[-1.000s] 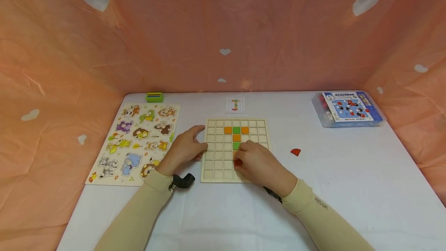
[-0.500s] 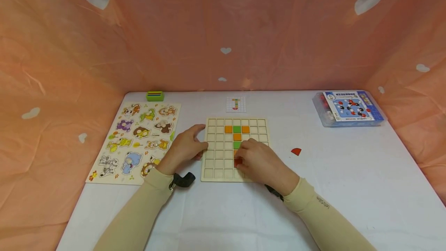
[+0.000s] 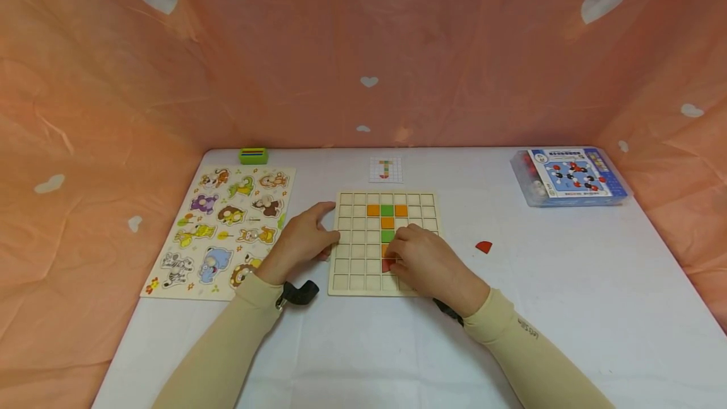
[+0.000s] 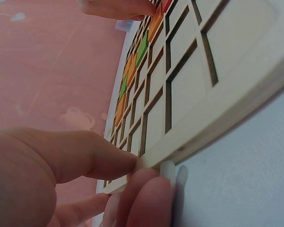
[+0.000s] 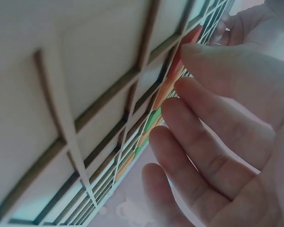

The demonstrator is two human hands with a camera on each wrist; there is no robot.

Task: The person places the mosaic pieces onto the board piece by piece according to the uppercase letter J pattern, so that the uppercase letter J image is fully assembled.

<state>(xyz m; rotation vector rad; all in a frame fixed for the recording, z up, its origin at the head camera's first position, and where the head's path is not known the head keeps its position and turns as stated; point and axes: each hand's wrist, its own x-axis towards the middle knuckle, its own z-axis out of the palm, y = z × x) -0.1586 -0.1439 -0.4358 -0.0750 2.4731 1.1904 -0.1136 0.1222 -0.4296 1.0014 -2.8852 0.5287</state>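
Observation:
A wooden grid board [image 3: 356,284] lies in the middle of the table, with orange and green square tiles [image 3: 387,210] set in its cells. At its left edge, my left hand [image 3: 303,235] pinches the rim, thumb on top and fingers against the side. My right hand [image 3: 428,264] is over the board's lower middle, thumb and index finger pinching a red tile [image 3: 387,265] at its cell, just below an orange tile. In the right wrist view, the thumb tip lies against the red tile [image 5: 184,47], whose corner sticks up; the other fingers are spread loosely.
A red quarter-circle piece [image 3: 484,247] lies right of the board. Behind it is a pattern card [image 3: 386,170]. An animal puzzle board [image 3: 193,207] and a green box [image 3: 253,156] are at left; a clear plastic case [image 3: 570,177] stands at back right.
The right thumb has shifted slightly right, and more of the red tile shows in its cell. My left hand has stayed at the board's edge.

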